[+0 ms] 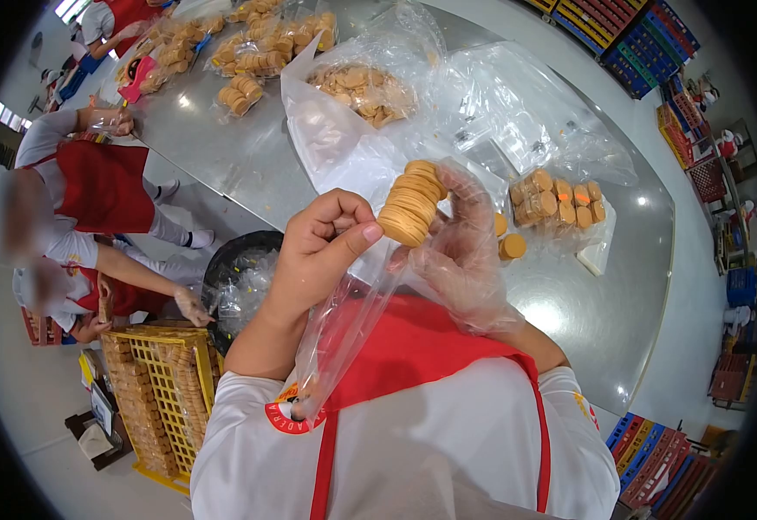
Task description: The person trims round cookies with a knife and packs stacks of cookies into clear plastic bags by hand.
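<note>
A stack of round, thin golden cookies (411,204) is held up in front of my chest, between my two hands. My bare left hand (316,247) is closed, its thumb and fingertips against the lower left side of the stack. My right hand (467,251), in a clear plastic glove, curls round the stack's right side. From just under the cookies a long clear plastic bag (344,329) hangs down across my apron; I cannot tell which fingers grip it. A few loose cookies (511,246) lie on the steel table beside my right hand.
On the metal table (214,147) lie a big open bag of cookies (365,91), plastic sheeting (526,104), and packed cookies (556,201) at right. Bagged cookies (266,43) lie farther off. At left are co-workers in red aprons, a black bin (244,282) and a yellow crate (166,381).
</note>
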Motion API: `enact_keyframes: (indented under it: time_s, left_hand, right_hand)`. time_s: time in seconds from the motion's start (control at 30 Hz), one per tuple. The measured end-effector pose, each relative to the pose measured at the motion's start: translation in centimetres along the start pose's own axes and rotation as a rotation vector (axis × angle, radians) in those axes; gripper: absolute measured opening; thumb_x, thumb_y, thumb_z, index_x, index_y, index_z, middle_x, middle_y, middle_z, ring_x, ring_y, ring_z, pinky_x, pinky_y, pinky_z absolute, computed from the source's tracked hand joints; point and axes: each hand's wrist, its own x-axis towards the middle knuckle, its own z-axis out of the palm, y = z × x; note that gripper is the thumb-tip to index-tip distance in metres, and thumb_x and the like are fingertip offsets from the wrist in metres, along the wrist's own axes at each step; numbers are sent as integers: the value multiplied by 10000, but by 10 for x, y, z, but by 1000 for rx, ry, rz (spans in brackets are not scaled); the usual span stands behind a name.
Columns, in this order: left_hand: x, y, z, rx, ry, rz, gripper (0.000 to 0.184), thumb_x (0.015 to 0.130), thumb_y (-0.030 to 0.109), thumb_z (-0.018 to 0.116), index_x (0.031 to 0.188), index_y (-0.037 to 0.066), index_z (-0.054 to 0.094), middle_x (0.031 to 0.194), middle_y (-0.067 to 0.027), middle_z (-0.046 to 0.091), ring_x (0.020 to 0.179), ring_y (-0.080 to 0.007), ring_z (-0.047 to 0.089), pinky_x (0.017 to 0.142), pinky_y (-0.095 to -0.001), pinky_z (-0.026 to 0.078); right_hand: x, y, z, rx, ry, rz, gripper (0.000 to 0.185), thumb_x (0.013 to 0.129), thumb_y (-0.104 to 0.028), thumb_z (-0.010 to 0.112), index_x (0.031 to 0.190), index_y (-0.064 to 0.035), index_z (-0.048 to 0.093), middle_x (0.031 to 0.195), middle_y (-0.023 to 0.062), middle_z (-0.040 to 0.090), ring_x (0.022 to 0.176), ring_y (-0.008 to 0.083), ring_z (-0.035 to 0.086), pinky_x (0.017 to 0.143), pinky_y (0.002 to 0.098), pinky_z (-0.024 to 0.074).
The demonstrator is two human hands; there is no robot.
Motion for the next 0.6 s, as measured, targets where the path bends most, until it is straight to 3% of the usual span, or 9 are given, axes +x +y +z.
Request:
enact_keyframes:
  time_s: [0.4,0.6]
  left_hand:
    - [0,-2,5,25,66,-2,58,928,45,615,946,9,574,759,57,543,662,2,421,574,-176,309]
    - [3,-8,-1,52,70,-132,157,950,146,597,941,-9,623,685,73,504,599,8,374,523,-181,268]
  right_hand:
    - [-2,5,-3,-62,25,-18,767,792,157,555,1450,-68,231,1439,112,262,1207,239,469,824,324,578]
    - [-3,17,-8,-406,4,-182,792,766,144,547,1447,-139,256,1461,111,264,1218,240,489,821,330,570]
